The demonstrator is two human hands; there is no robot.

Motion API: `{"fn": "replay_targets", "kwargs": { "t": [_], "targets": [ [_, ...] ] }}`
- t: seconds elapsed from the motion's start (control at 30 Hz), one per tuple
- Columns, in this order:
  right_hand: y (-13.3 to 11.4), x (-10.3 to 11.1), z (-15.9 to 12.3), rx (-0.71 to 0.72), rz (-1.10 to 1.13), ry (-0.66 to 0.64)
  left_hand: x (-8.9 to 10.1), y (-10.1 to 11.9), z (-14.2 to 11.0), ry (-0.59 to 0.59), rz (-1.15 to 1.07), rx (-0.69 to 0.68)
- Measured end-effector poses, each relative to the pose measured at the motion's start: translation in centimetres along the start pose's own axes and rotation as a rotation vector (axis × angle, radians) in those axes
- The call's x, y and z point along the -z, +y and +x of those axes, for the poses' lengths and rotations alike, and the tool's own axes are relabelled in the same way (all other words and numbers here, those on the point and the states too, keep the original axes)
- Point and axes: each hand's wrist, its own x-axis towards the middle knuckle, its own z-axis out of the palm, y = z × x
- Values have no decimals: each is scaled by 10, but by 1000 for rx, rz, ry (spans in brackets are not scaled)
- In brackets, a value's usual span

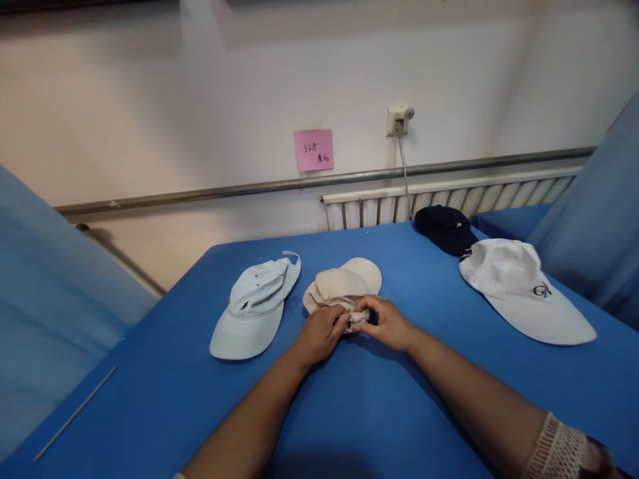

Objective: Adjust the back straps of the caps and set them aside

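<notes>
A beige baseball cap lies on the blue table surface, its brim pointing away from me to the upper right. Both hands pinch the cap's near edge, where the back strap seems to be. My left hand is closed on the left part of that edge. Close beside it, my right hand grips the strap area between thumb and fingers. A small dark spot shows between the fingertips; what it is I cannot make out. Part of the strap is hidden by my fingers.
A pale blue cap rests to the left, with a thin stick nearer me. On the right lie a white long-brimmed cap and a black cap. Behind are a radiator, metal rail and blue curtains.
</notes>
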Motion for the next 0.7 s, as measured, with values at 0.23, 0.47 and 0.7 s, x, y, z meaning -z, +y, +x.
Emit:
{"fn": "replay_targets", "kwargs": {
  "t": [0.23,0.47,0.7],
  "targets": [
    [-1,-7,0,36,-31,48,6,-3,0,-57,-162,-46],
    [0,-2,2,10,52,-15,-4,2,-4,46,-35,-21],
    [-6,-5,-1,20,-20,185,-13,-6,-4,253,-21,-84]
  ]
}}
